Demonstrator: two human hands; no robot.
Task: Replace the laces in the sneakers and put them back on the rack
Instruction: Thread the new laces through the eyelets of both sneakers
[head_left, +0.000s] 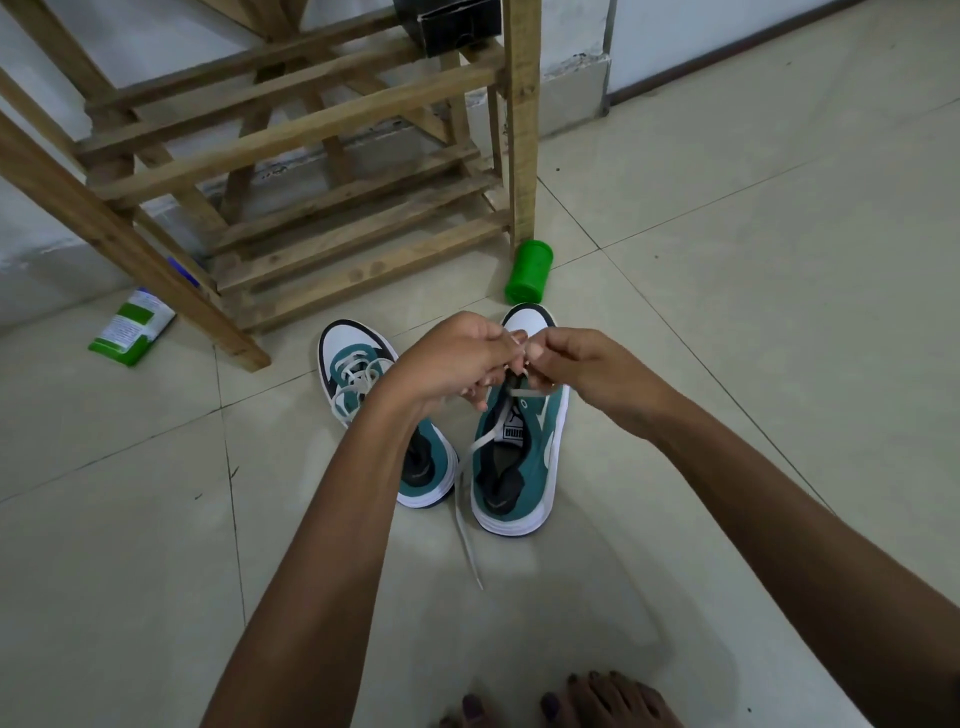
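Two teal and white sneakers stand side by side on the tiled floor, toes pointing at the wooden rack (311, 171). The left sneaker (363, 384) is laced with a white lace. Over the front eyelets of the right sneaker (524, 457), both hands work a white lace (467, 519). My left hand (457, 358) has its fingers curled on the lace. My right hand (561, 364) pinches the lace between thumb and fingers. One loose end trails down between the shoes toward me. The fingers hide the lace's upper part.
A green plastic cup (530, 273) lies on its side by the rack's right leg. A green and white packet (132, 330) lies on the floor left of the rack. A dark box (452, 23) sits on an upper shelf. My bare toes (566, 701) show at the bottom.
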